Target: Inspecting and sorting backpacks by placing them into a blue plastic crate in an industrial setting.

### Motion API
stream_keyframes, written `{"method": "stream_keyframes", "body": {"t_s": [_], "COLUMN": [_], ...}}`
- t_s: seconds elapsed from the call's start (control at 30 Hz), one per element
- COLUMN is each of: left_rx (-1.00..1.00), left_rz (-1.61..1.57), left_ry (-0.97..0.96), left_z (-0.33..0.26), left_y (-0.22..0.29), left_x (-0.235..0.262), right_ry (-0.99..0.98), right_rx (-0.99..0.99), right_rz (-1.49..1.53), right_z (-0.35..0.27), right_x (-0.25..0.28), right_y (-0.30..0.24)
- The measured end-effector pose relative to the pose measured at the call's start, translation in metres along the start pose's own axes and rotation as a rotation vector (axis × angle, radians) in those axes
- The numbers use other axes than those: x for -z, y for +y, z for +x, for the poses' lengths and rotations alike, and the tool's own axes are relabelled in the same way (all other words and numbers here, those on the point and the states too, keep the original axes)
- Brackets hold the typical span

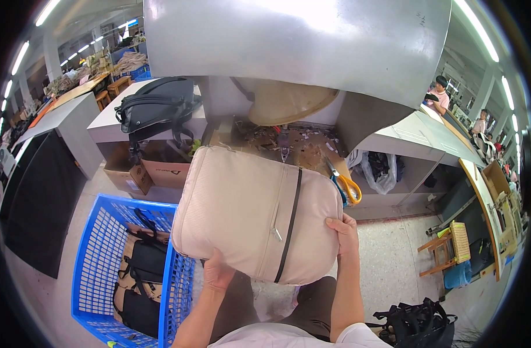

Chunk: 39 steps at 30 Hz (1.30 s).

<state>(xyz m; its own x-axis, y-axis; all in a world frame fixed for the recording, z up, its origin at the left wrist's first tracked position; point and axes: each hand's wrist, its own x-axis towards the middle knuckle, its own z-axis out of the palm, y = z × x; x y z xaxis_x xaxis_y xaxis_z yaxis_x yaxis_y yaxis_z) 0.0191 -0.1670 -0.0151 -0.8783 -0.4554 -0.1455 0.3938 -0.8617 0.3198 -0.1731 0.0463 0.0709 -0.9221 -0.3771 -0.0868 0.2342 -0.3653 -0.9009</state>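
A beige backpack (236,203) lies tilted across the middle, its front panel facing up. A dark strip and a zipper with a metal pull cross that panel. My left hand (218,271) grips the bag's near edge at the left, with the fingers hidden beneath it. At the right end, my right hand (342,233) holds the bag, thumb on top and the other fingers mostly under it. Just past the bag's right end, scissors with orange handles (350,188) rest on the bench among thread scraps.
A metal hood (300,40) overhangs the littered bench. To the left stands a blue plastic basket (88,261) holding black bags. A black backpack (158,107) sits on the left table, above a cardboard box (169,174). Black straps (419,325) lie at lower right, near a wooden stool (445,249).
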Motion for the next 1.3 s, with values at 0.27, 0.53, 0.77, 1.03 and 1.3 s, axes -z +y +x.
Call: {"method": "stream_keyframes", "body": {"t_s": [0.27, 0.53, 0.77, 1.03, 1.3], "left_rx": [-0.019, 0.01, 0.018, 0.021, -0.482], "left_rz": [-0.029, -0.038, -0.032, -0.123, 0.161], "left_ry": [-0.039, -0.06, -0.022, 0.087, 0.547], "left_z": [0.0, 0.002, -0.003, -0.053, -0.169], "left_y": [-0.004, -0.007, -0.011, -0.007, 0.086], "left_x": [-0.004, -0.005, 0.002, 0.019, -0.003], "right_ry": [-0.015, -0.006, -0.001, 0.096, -0.348], "right_rx": [0.012, 0.026, 0.037, 0.135, -0.12], "right_rz": [-0.012, -0.012, -0.108, -0.195, -0.231], "right_z": [0.002, -0.001, -0.004, -0.056, -0.076], "right_x": [-0.001, -0.001, 0.011, 0.002, -0.079], "right_y": [-0.005, -0.009, -0.006, 0.005, 0.067]}}
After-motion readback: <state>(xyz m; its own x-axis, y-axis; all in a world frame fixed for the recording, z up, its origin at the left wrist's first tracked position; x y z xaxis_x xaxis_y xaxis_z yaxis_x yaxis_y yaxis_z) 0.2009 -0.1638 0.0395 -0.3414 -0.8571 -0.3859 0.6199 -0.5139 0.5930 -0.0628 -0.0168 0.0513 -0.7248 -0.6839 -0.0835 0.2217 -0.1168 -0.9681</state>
